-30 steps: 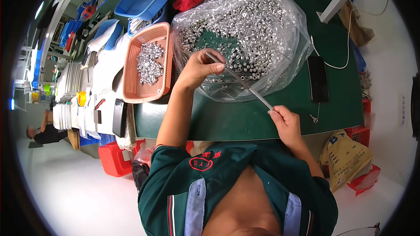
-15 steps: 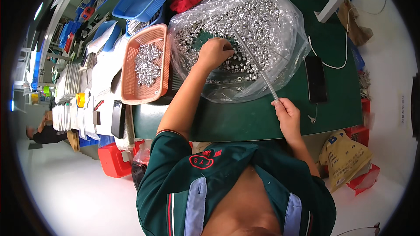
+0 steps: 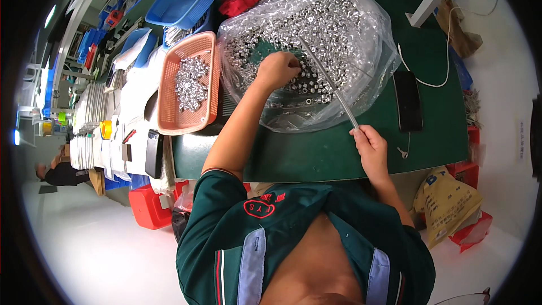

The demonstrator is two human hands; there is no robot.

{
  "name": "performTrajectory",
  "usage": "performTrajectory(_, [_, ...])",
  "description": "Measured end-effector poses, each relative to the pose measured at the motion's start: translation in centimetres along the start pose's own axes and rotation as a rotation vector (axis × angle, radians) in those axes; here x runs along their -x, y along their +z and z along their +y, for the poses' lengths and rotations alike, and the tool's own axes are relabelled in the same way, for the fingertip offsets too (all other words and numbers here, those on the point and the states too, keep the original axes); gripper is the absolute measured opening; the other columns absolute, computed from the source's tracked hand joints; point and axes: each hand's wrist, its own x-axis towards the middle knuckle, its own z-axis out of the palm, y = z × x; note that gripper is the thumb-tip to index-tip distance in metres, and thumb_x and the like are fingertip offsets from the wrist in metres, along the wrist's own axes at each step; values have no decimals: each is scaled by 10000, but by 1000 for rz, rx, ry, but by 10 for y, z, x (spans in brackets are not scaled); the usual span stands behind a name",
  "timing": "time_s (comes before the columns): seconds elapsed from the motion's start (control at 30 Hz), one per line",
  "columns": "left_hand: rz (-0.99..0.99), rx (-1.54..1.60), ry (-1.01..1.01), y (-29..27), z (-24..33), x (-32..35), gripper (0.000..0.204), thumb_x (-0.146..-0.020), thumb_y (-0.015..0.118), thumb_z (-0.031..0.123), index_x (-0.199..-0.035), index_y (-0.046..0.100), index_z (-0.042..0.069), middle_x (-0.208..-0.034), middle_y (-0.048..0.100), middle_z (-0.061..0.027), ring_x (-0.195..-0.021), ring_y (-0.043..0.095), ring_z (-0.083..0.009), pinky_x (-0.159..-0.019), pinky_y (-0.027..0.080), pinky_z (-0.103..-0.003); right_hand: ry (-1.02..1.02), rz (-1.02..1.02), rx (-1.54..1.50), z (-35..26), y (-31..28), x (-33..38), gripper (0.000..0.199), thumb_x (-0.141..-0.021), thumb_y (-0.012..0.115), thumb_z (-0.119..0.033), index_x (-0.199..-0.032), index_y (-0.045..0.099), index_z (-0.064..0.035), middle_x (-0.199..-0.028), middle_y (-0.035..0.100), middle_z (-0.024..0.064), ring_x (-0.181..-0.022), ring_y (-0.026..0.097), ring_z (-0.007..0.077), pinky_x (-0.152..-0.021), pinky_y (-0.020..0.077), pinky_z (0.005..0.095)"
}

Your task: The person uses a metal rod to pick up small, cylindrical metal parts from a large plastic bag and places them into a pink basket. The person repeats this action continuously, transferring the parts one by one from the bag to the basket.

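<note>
1. The left hand (image 3: 278,69) rests on the heap of nuts (image 3: 316,34) spread over the clear bag (image 3: 361,87); its fingers are curled down and bunched, seemingly pinching nuts, though the knuckles hide which ones.
2. The right hand (image 3: 370,146) grips the near end of the rod (image 3: 327,82) in a closed fist, thumb on top.
3. The rod's long axis runs up and to the left from the right fingers, over the bag's edge, with its far tip among the nuts.
4. That tip lies just right of the left fingers and a little beyond them, near but apart.
5. So the left hand is the one nearer the tip, and the nuts lie directly under its fingers.
6. The orange basket (image 3: 169,87) of nuts sits well left of the left hand.
</note>
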Motion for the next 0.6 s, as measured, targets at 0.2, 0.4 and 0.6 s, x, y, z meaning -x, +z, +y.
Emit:
performTrajectory(0.2, [152,281,48,-9,7,12,146,-807,665,124,-916,671,27,-863,692,-126,-842,665,-241,-754,507,-331,17,-2,0,-1,-1,0,156,-935,594,-131,-920,639,17,-641,470,-47,-598,387,18,-525,324,210])
performTrajectory(0.4, [79,1488,51,-15,-20,40,170,-867,680,104,-991,609,12,-882,672,-67,-769,604,-144,-728,465,-284,-19,-24,61,3,0,-1,142,-927,602,-119,-914,642,17,-622,460,-45,-585,385,20,-513,321,214])
performTrajectory(0.6, [-24,1767,243,-17,-39,51,181,-860,696,145,-1007,643,54,-860,625,-53,-827,566,-174,-777,437,-314,-81,-55,106,1,0,2,126,-917,611,-105,-912,644,17,-604,460,-40,-569,394,20,-503,321,215])
